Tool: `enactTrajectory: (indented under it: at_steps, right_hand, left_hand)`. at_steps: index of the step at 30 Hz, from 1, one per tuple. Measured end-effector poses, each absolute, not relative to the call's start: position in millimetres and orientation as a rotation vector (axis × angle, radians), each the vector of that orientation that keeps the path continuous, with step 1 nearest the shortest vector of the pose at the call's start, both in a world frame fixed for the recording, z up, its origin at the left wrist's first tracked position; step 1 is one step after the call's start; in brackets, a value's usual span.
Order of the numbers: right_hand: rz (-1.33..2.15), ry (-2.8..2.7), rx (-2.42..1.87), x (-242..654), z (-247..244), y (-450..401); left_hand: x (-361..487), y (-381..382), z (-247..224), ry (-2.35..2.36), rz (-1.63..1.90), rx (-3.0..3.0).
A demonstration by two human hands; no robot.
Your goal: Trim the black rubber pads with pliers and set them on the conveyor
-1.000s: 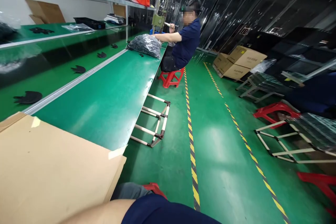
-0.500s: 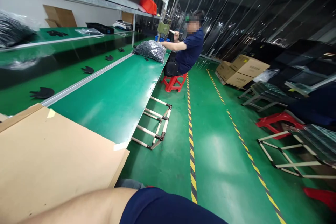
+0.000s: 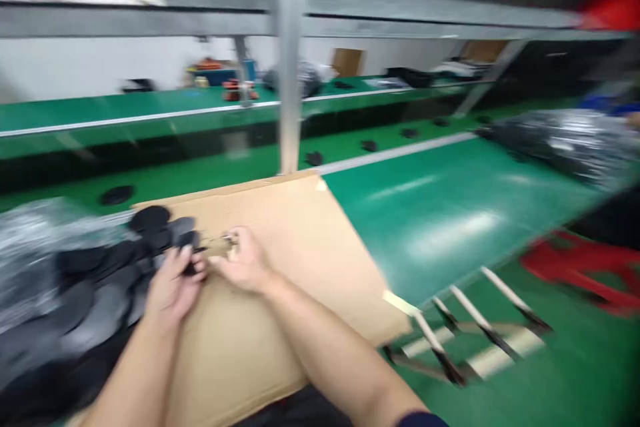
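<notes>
At the left hand [image 3: 173, 287], a dark piece [image 3: 190, 268] is pinched between thumb and curled fingers. At the right hand [image 3: 246, 261], thumb and forefinger are parted around a small shiny item [image 3: 231, 239]; whether it is gripped cannot be told, owing to blur. Step in hand, as judged: one piece is being handled, with both sets of fingertips brought near each other. For the next move, a steady left pinch and close alignment of the right fingertips would be called for; slippage of so thin a piece is considered possible. Just left of the left fingers, black rounded pieces [image 3: 107, 303] are heaped, overlapping, with clear plastic [image 3: 30, 247] beside them. Beneath both hands, a cardboard sheet [image 3: 300, 227] is laid, its near right corner marked by pale tape [image 3: 400, 302]. Right of the fingers, a glossy green tabletop [image 3: 390, 213] is exposed; beyond them, a metal post [image 3: 290, 80] is noted, and single dark pieces [image 3: 369, 145] are spaced along a green strip. Far right, a filled plastic bag [image 3: 565, 140] is seen, with a red stool [image 3: 590, 267] and a pipe frame [image 3: 473, 307] lower down.
</notes>
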State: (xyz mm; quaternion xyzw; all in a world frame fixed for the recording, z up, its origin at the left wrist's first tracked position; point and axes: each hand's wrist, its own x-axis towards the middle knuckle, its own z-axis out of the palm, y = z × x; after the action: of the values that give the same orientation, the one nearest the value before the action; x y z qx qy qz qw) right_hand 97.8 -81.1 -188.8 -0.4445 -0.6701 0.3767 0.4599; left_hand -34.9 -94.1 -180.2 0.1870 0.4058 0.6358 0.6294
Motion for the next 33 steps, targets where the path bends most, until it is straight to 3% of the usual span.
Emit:
enactTrajectory:
  at_steps: [3, 11, 33]
  right_hand:
    - [0.601, -1.86, -0.937, 97.9, -192.6, -68.3]
    - [0.235, -2.1, -0.842, 99.8, -197.5, -71.4]
    - [0.171, -2.091, -0.838, 101.1, -197.1, -69.3]
  left_hand:
    - [-63.3, -106.2, -176.2, 0.86, 1.555, 0.323]
    - [-58.8, -100.0, -174.7, 0.798, 1.514, 0.297]
    - [-59.5, -102.2, -178.2, 0.796, 1.471, 0.352]
